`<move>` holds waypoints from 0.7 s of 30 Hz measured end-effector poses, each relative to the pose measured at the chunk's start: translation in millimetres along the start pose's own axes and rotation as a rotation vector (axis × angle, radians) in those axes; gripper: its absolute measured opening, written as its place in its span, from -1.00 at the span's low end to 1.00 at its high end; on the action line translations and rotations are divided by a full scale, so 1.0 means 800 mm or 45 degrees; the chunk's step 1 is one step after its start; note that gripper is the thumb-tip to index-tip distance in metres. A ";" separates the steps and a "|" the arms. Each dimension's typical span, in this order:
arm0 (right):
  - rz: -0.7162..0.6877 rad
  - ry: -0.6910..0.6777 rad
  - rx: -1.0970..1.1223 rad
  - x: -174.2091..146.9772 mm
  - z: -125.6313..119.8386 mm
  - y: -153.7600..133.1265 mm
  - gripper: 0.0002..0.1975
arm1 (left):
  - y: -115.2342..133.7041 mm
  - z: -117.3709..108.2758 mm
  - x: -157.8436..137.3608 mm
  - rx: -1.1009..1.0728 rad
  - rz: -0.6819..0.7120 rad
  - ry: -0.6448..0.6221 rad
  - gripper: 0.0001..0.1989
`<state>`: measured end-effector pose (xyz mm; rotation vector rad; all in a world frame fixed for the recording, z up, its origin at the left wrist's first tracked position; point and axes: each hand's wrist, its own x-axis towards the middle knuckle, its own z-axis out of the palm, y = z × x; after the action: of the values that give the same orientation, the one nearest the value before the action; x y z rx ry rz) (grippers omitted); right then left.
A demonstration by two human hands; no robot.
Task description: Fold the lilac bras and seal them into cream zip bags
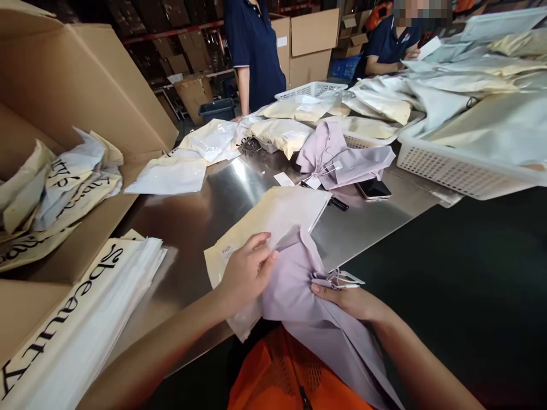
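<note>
Purple cloth (294,285) was right at the tabletop's (363,228) near edge, its lower part dangling past it in front of an orange vest (265,370). Right hand (354,302) had its fingers closed on the gathered bit; left hand's (245,270) were loosely curled by the cloth's upper edge, can't tell if pinching. A plastic bag (273,213) lay beneath, one corner poking over the near edge. Decent open metal between that and the bag stack (77,319), plus a patch from the phone (374,189) to the near edge.
</note>
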<state>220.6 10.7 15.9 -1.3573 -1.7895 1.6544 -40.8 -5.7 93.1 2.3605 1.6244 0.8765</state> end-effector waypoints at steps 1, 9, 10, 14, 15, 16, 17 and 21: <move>-0.010 -0.012 -0.052 0.001 -0.001 -0.008 -0.48 | 0.005 0.002 -0.001 0.071 0.086 0.019 -0.66; 0.089 -0.063 -0.090 0.004 0.006 -0.016 -0.39 | 0.021 0.032 -0.021 0.423 0.371 0.156 -0.73; 0.105 -0.083 -0.056 0.005 0.008 -0.011 -0.37 | 0.019 0.036 -0.022 0.432 0.364 0.147 -0.73; 0.141 -0.104 0.018 0.005 0.008 0.003 -0.33 | 0.009 0.048 -0.021 0.432 0.334 0.120 -0.73; 0.127 -0.093 0.015 0.003 0.004 0.005 -0.33 | 0.005 0.050 -0.021 0.423 0.308 0.105 -0.73; 0.106 -0.076 0.010 0.000 -0.002 0.008 -0.34 | -0.001 0.051 -0.021 0.418 0.266 0.074 -0.73; 0.087 -0.068 0.014 -0.005 -0.008 0.012 -0.35 | -0.007 0.052 -0.022 0.423 0.202 0.014 -0.72; 0.061 -0.040 0.293 -0.033 -0.039 0.028 -0.35 | -0.046 0.068 -0.022 0.490 -0.265 -0.448 -0.72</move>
<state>266.1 4.1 12.6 -1.2865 -1.5377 1.8508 -45.7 4.6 26.0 2.3343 1.9651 0.1036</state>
